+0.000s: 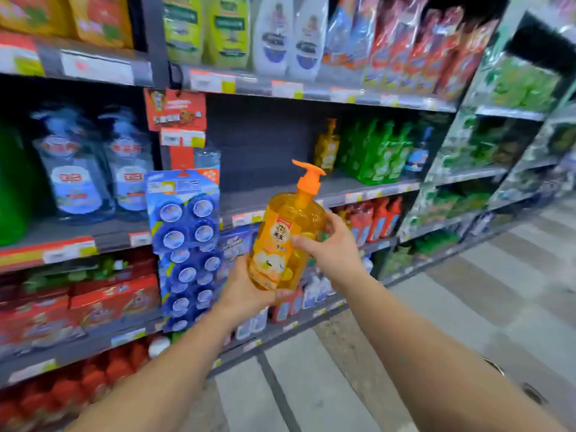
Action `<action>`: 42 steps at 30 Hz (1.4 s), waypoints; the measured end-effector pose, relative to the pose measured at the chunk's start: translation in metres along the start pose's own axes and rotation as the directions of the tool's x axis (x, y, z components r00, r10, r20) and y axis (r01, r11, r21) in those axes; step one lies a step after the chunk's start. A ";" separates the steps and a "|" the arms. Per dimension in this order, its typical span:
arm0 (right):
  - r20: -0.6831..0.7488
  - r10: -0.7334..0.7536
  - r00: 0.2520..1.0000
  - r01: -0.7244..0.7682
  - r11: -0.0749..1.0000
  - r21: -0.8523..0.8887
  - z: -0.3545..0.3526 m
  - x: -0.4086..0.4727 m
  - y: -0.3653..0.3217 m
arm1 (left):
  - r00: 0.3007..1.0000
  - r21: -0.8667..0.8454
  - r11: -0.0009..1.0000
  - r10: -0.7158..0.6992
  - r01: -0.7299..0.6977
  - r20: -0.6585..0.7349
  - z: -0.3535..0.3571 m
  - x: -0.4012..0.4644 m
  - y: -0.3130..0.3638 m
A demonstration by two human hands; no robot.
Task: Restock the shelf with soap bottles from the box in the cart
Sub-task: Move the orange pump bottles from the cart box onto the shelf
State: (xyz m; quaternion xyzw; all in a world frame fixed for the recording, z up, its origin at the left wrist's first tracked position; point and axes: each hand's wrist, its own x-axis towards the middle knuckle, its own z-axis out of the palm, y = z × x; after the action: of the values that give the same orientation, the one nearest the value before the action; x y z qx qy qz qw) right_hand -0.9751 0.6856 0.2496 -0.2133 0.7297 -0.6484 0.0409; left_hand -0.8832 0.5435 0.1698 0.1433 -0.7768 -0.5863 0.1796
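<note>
An orange soap bottle [282, 241] with an orange pump top is held upright, slightly tilted, in front of the shelves. My left hand [244, 293] cups its base from below. My right hand [333, 249] grips its right side, thumb across the label. Behind it a grey shelf [268, 198] has a wide bare stretch. One matching orange bottle [326, 148] stands at the right end of that stretch. The cart and box are out of view.
Green bottles [378, 151] stand right of the orange one. A hanging strip of blue toilet-block packs [187, 244] covers the shelf upright on the left. Red bottles [374, 218] fill the shelf below. Tiled aisle floor [343, 385] runs to the right.
</note>
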 end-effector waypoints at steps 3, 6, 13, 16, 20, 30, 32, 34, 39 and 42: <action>-0.089 0.025 0.996 -0.023 1.000 0.022 -0.061 0.013 0.011 | 0.990 0.050 0.998 -0.034 0.028 0.134 0.048 0.037 0.013; -0.160 0.038 0.986 -0.036 0.999 0.020 -0.099 0.031 0.023 | 0.965 0.054 0.998 -0.045 0.032 0.258 0.081 0.075 0.017; -0.104 0.003 0.995 -0.003 1.000 -0.006 -0.121 0.123 0.052 | 0.939 0.086 0.996 -0.038 0.009 0.343 0.112 0.184 0.009; -0.048 -0.014 0.999 0.014 1.000 0.004 -0.111 0.183 0.059 | 0.937 0.055 0.998 -0.012 -0.007 0.348 0.109 0.243 0.008; 0.040 -0.029 0.999 0.029 0.999 -0.017 -0.098 0.277 0.060 | 0.952 0.039 0.999 0.000 -0.013 0.307 0.098 0.330 0.011; 0.311 -0.072 0.948 0.100 0.992 -0.074 -0.081 0.427 0.079 | 0.996 0.075 0.997 -0.036 0.030 0.076 0.103 0.450 -0.005; 0.368 -0.078 0.927 0.117 0.990 -0.085 -0.079 0.449 0.086 | 0.999 0.088 0.995 -0.047 0.044 0.027 0.106 0.464 -0.008; 0.407 -0.077 0.910 0.119 0.990 -0.078 -0.079 0.471 0.096 | 0.998 0.077 0.995 -0.059 0.060 -0.021 0.112 0.478 -0.014; 0.495 -0.068 0.866 0.080 0.997 -0.005 -0.083 0.523 0.125 | 0.989 0.060 0.995 -0.076 0.085 -0.131 0.134 0.513 -0.028; 0.536 -0.052 0.843 0.074 0.997 -0.019 -0.091 0.550 0.144 | 0.978 0.044 0.994 -0.093 0.103 -0.188 0.157 0.531 -0.035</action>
State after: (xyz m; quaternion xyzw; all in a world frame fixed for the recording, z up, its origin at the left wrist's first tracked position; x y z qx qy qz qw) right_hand -1.5414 0.5794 0.2440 -0.4102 0.6946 -0.5498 0.2168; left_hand -1.4285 0.4390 0.1562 0.2400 -0.7641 -0.5576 0.2181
